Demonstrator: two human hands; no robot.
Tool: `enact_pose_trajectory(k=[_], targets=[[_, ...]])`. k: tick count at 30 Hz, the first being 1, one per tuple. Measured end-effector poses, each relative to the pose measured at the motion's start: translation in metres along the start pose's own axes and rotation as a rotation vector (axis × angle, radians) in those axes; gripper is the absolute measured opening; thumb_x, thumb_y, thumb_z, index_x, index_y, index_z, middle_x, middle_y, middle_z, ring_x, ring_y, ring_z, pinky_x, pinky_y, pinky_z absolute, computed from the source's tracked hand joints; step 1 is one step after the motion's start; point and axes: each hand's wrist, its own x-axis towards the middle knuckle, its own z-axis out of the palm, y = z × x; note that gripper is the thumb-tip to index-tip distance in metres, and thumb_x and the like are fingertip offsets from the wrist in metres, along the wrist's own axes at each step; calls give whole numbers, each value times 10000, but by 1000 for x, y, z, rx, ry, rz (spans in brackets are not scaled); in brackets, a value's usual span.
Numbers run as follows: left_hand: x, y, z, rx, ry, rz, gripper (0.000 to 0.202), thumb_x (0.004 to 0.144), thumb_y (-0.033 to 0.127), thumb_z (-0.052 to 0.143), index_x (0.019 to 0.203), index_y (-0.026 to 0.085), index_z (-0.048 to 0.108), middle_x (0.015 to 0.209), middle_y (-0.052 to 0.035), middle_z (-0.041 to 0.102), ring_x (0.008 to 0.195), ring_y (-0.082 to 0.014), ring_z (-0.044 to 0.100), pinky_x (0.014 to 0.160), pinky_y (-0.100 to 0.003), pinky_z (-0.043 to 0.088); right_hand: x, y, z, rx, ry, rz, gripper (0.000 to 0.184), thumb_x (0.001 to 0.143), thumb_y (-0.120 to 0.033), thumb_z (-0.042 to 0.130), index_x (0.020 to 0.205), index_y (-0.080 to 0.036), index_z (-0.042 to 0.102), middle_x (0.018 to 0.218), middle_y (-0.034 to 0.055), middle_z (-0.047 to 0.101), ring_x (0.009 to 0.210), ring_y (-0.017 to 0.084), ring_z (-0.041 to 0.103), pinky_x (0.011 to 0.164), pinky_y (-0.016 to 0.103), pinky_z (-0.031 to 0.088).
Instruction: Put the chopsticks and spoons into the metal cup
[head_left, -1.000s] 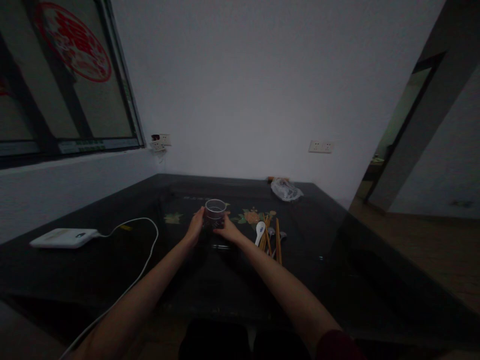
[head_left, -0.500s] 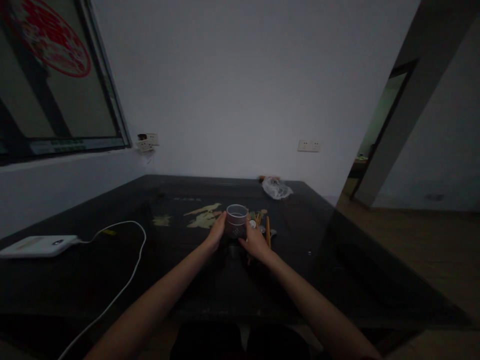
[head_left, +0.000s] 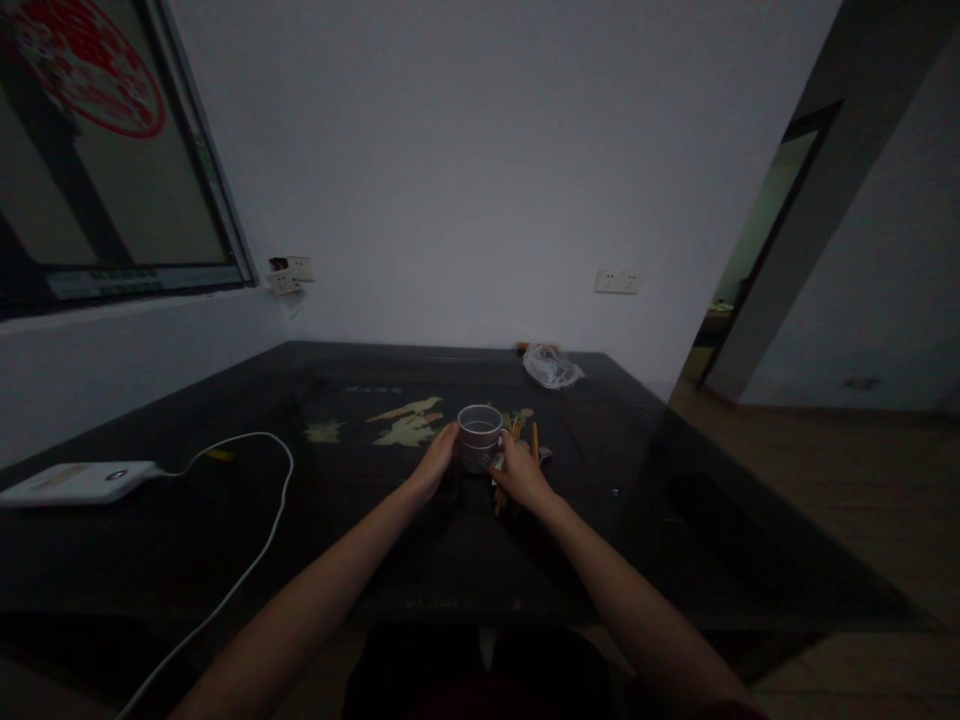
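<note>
The left hand (head_left: 436, 463) is gripping one side of the cup (head_left: 478, 440), the right hand (head_left: 523, 474) the other, holding it upright between them over the bench (head_left: 420, 570). Chopsticks (head_left: 500, 498) are lying just beside the cup, partly hidden by the right hand. Farther out, a bag (head_left: 551, 367) is resting near the wall (head_left: 465, 200).

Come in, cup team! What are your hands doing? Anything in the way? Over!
Left hand, right hand: both on the cup, opposite sides. Cup upright. Chopsticks close by, partly hidden by right hand.
</note>
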Motion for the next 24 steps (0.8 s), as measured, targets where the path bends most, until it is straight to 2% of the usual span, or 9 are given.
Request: enact_pose_trajectory(k=[5,11,18,24], targets=[[3,-5,0,-41,14,67,417,802,519,541,1044,191,628,1199,-94,626,1128,-247,549,874,-323,454,-1,1,0,-1,-23,-8,712,710,-161,639,1344,-137,317,1178,145,584,1112,276,513,913,375,401],[6,-6,0,-31,57,45,377,797,492,545,995,184,634,1139,-95,652,1100,-244,566,880,-322,451,0,-2,-5,4,-27,-3,682,702,-169,666,1311,-135,362,1126,139,600,1088,267,525,874,355,420],[6,0,-2,19,109,22,302,804,433,527,932,179,630,1029,-88,677,992,-237,604,782,-315,478,0,-3,-7,32,-26,-47,712,659,-146,697,1295,-188,381,1105,102,588,1106,253,524,885,365,417],[7,1,-3,12,112,11,284,837,406,482,927,174,619,988,-73,676,943,-213,617,750,-290,474,1,-3,-5,43,-32,-66,739,635,-160,727,1289,-168,383,1102,121,591,1115,268,509,886,390,418]])
